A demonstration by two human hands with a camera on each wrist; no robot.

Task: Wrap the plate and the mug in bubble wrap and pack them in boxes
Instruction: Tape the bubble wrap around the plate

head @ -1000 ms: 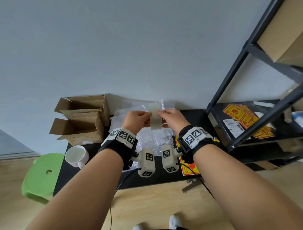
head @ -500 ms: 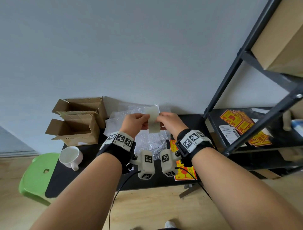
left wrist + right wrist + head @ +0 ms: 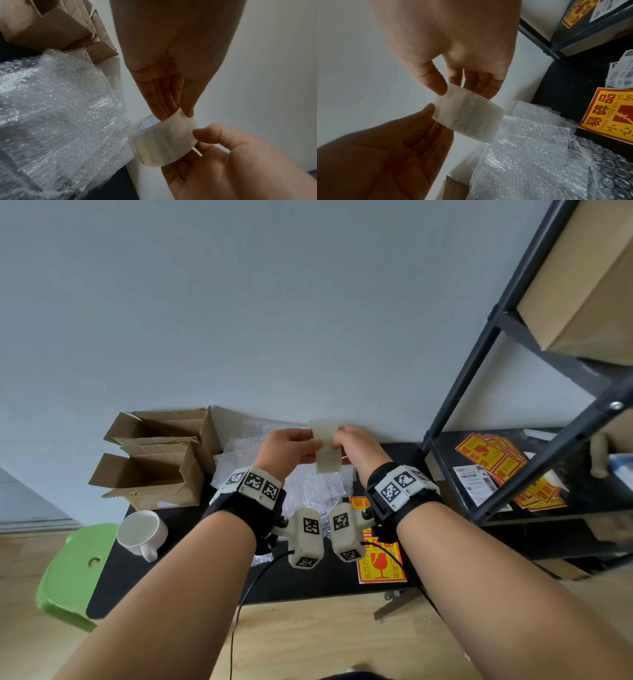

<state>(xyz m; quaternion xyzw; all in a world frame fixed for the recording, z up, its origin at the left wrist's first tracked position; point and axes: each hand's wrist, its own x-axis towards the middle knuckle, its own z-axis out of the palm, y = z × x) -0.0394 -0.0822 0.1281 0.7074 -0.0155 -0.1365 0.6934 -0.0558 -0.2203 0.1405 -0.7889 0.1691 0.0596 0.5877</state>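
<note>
A black table [image 3: 325, 583] stands by a pale wall; both hands hold a roll of clear tape [image 3: 326, 446] up above it; the left hand [image 3: 286, 451] pinches the roll at 9 o'clock, the right hand [image 3: 359, 448] pinches it at 3 o'clock; bubble wrap [image 3: 308, 487] lies under them; the white mug [image 3: 142, 530] sits at 8 o'clock beside two open boxes [image 3: 161, 460]; yellow stickers [image 3: 380, 566] lie at 5 o'clock.

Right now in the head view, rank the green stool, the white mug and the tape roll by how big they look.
1. green stool, largest, partly hidden by the table.
2. white mug.
3. tape roll, raised nearer the camera, so unsure against the mug.
</note>
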